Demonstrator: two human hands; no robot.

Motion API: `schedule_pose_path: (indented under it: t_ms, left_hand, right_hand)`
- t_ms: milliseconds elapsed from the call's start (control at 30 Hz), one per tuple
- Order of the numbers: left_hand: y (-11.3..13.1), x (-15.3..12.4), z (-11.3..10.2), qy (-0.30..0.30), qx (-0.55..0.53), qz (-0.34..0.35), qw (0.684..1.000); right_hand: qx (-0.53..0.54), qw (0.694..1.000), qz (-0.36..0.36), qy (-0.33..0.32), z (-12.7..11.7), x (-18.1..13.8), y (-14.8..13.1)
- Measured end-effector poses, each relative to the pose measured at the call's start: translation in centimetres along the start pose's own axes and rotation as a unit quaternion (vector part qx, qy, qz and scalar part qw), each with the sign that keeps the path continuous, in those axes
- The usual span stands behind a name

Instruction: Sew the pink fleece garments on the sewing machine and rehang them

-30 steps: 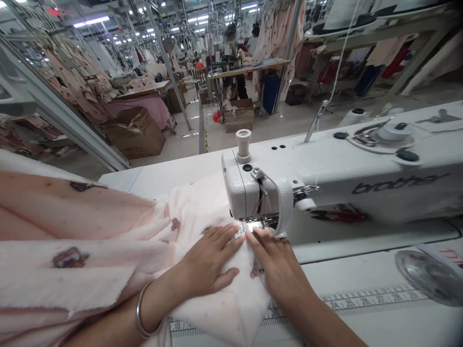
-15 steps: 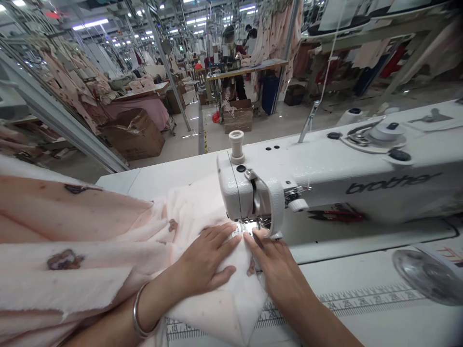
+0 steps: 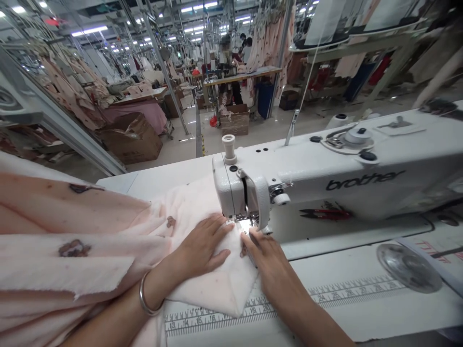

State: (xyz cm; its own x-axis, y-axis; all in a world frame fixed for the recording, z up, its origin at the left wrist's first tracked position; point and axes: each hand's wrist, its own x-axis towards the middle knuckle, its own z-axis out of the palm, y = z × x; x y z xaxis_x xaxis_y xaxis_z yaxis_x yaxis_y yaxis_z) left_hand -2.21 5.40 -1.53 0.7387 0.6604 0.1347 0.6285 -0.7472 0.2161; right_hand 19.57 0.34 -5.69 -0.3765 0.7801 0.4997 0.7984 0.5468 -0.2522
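Observation:
Pale pink plush fabric with small brown printed motifs lies under the head of a white sewing machine. My left hand rests flat on it, fingers stretched toward the presser foot and thumb apart. To the right of the needle area, my right hand has its fingers close together at the fabric's edge; its thumb is hard to make out. The lit needle area is between the fingertips of both hands, partly covered by the machine head. More of the fabric drapes in folds over my left forearm.
Red-handled thread snips lie beneath the machine arm. A printed ruler runs along the table's front, with a clear round dish at right. Beyond stand a cardboard box, hanging garments and people at another workstation.
The view has shifted slightly, so the machine sits further left. The fabric's front corner has drawn up toward the machine, uncovering more ruler. Both hands stay beside the needle area.

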Motion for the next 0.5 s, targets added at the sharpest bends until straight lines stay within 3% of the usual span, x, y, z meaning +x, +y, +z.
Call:
schedule_pose_path:
  t_ms: [200, 333, 400, 467, 500]
  left_hand:
    - [0.4, -0.3, 0.6, 0.021, 0.018, -0.003, 1.0]
    - [-0.7, -1.5, 0.2, 0.073, 0.078, -0.081, 0.991]
    - [-1.0, -3.7, -1.0, 0.049, 0.125, -0.136, 0.982]
    - [-0.3, -7.3, -3.0, 0.023, 0.151, -0.158, 0.975]
    - [0.7, -9.4, -4.3, 0.026, 0.152, -0.17, 0.973]
  right_hand:
    - [-0.053, 0.998, -0.027, 0.023, 0.9, -0.7, -2.4]
    - [-0.063, 0.997, -0.031, 0.015, 2.2, -0.6, -4.8]
    - [-0.029, 0.998, -0.052, -0.02, 1.1, -1.4, -3.6]
    - [-0.011, 0.998, -0.051, -0.045, -1.3, -3.4, 0.3]
    - [-0.029, 0.999, -0.023, -0.016, -2.7, -4.8, 3.0]
